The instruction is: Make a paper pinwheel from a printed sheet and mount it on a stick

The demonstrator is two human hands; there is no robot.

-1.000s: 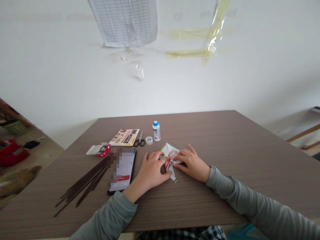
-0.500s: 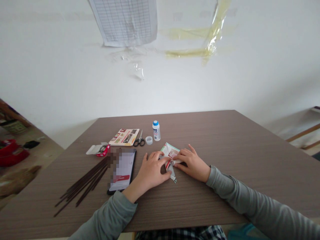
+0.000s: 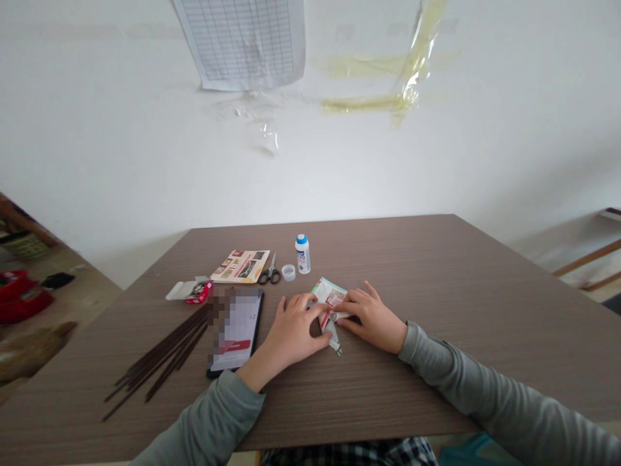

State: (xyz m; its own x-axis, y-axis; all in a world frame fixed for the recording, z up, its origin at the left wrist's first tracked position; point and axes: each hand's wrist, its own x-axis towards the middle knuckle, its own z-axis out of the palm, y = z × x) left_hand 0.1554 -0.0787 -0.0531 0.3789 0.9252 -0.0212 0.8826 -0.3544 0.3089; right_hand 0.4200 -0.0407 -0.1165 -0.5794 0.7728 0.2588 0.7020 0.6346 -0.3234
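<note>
Paper [image 3: 334, 296]: a small printed, partly folded piece, lying on the bench [image 3: 412, 395] between the two hands, with a narrow end reaching toward the person.
Left hand [image 3: 294, 330]: thumb and forefinger stand apart along the paper's left side, the forefinger resting on it; how firmly it presses, I cannot tell.
Right hand [image 3: 376, 320]: thumb and fingers pinch a rolled-looking part of the paper from the right, one finger raised clear.
Change: almost none over the last second; both hands keep nearly the same place and the paper looks the same in shape, while the whole view has shifted very slightly.
Meaning: probably a steadying or pressing moment in the folding, with no new fold visible.
Behind the hands: a blue-capped bottle [image 3: 303, 255] stands upright, a white ring [image 3: 288, 277] just beside it, then scissors [image 3: 270, 272] and a booklet [image 3: 237, 266].
Left side: a phone [image 3: 235, 359] lies near the left hand, beside dark sticks [image 3: 187, 330] and a small red box [image 3: 199, 295].
</note>
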